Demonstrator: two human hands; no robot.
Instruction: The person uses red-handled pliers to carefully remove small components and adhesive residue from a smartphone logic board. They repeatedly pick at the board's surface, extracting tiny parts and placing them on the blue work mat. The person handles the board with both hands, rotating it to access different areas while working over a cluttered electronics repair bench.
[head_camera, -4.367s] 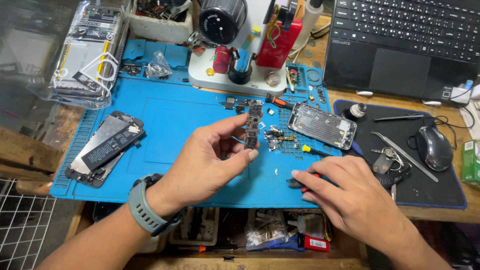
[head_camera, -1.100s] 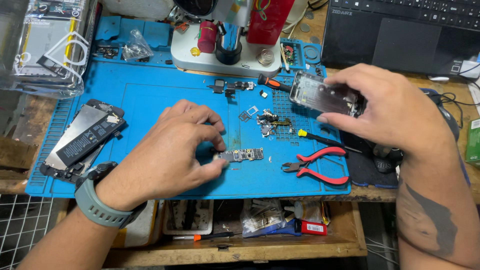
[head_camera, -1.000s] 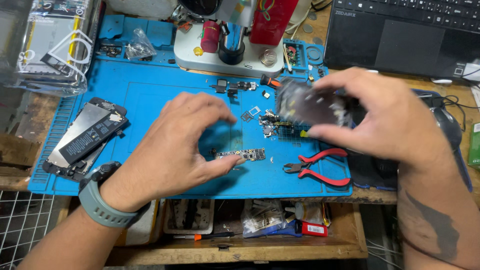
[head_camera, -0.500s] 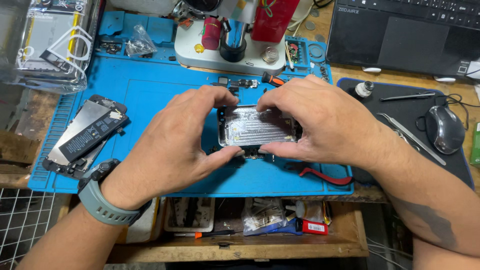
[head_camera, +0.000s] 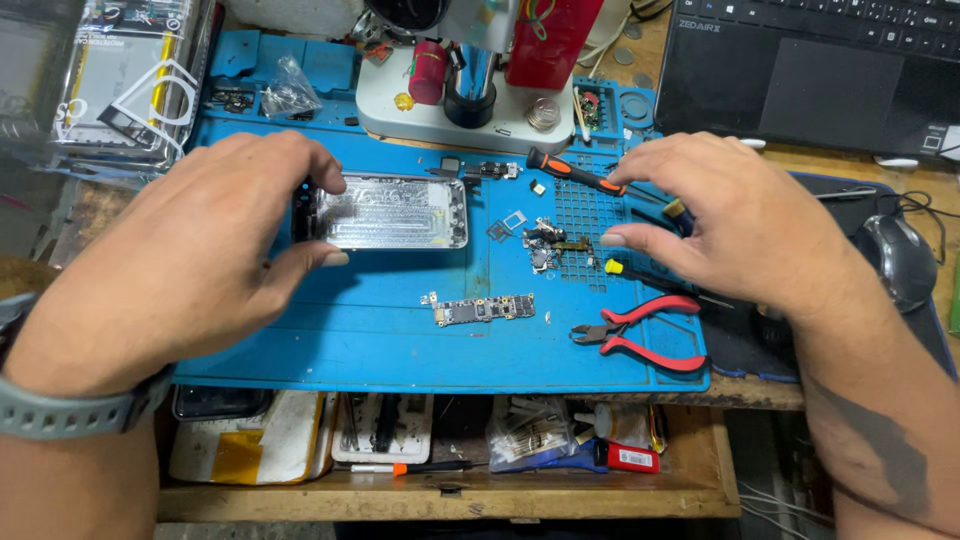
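Between the thumb and fingers of the left hand (head_camera: 200, 250) sits a silver, opened phone housing (head_camera: 392, 212), lying flat on the blue silicone work mat (head_camera: 400, 335); the fingers curl over its far left end and the thumb presses its near edge, so the hand grips it. Just past the thumb tip, toward the person, lies a small green logic board (head_camera: 483, 309) (bare on the mat, touched by neither hand). The right hand (head_camera: 745, 225) hovers with its fingers spread and loosely bent, holding nothing; its fingertips point at a cluster of tiny metal parts and screws (head_camera: 548, 245). Beyond those fingertips rests an orange-handled screwdriver (head_camera: 572, 173), and below the palm lie red-handled cutting pliers (head_camera: 640, 332). Farther behind the fingers of both hands stands the white base of a microscope (head_camera: 440, 110).
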